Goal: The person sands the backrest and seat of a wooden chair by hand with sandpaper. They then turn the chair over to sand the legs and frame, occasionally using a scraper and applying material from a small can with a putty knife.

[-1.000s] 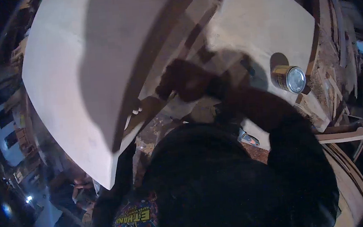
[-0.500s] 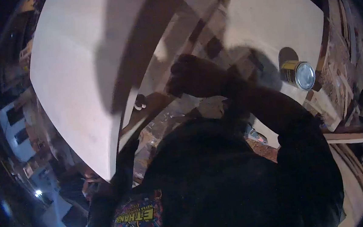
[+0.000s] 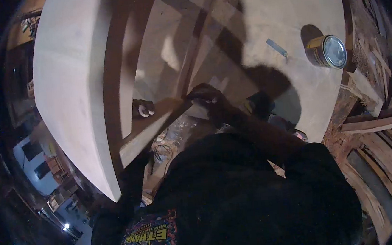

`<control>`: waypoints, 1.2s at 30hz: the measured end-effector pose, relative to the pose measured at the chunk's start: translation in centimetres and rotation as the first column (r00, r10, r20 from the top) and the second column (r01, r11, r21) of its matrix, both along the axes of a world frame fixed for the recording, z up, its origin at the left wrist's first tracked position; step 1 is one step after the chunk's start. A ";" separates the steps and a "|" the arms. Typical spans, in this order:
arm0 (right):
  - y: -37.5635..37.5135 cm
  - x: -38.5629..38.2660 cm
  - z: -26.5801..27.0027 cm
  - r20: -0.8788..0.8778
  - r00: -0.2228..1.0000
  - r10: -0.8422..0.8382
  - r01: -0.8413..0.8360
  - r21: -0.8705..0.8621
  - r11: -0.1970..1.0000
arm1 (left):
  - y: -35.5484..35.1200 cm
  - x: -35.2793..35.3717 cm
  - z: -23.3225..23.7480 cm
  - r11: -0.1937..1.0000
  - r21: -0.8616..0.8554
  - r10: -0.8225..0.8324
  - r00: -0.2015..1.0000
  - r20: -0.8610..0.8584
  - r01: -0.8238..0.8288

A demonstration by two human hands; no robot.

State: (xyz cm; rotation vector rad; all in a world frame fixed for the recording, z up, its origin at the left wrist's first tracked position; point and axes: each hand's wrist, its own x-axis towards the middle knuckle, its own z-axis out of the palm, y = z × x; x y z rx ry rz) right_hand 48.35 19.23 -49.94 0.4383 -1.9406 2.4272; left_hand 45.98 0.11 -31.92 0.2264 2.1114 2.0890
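Observation:
A pale wooden frame with a broad curved panel (image 3: 64, 87) stands on edge in front of me, and its lower rail (image 3: 159, 118) runs across the middle. My left hand (image 3: 142, 109) reaches from under the panel, its fingers curled around that rail. My right hand (image 3: 208, 98) grips the frame where the rail meets an upright bar (image 3: 191, 58), fingers bent over the wood. The lighting is dim and my dark sleeves hide both wrists.
A wooden workbench top (image 3: 284, 9) lies behind the frame. A metal tin (image 3: 326, 51) lies on its side at the bench's right edge, with a small blue strip (image 3: 276, 47) beside it. Planks and offcuts (image 3: 375, 122) are piled at the right, and cables (image 3: 161, 148) lie on the floor.
My right hand has dropped from a raised position down onto the frame's rail joint. My head has tilted, so the bench and tin sit higher in view.

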 end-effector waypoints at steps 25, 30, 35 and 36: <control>-1.8 0.2 -0.1 -0.311 0.939 -0.150 0.238 0.270 0.933 | -2.3 -3.5 -1.4 0.972 0.070 -0.223 0.974 -0.032 0.225; -2.0 -0.3 -1.1 -0.287 0.957 -0.051 0.191 0.486 0.853 | -2.4 -3.9 -1.7 0.964 0.081 -0.251 0.967 -0.037 0.253; -1.8 0.2 -0.9 -0.065 0.992 -0.112 0.123 0.196 0.973 | -2.3 -4.2 -1.5 0.957 0.094 -0.272 0.961 -0.047 0.276; -2.2 0.2 -1.3 -0.143 0.983 -0.114 0.150 0.270 0.951 | -2.3 -4.2 -1.5 0.957 0.090 -0.273 0.961 -0.044 0.276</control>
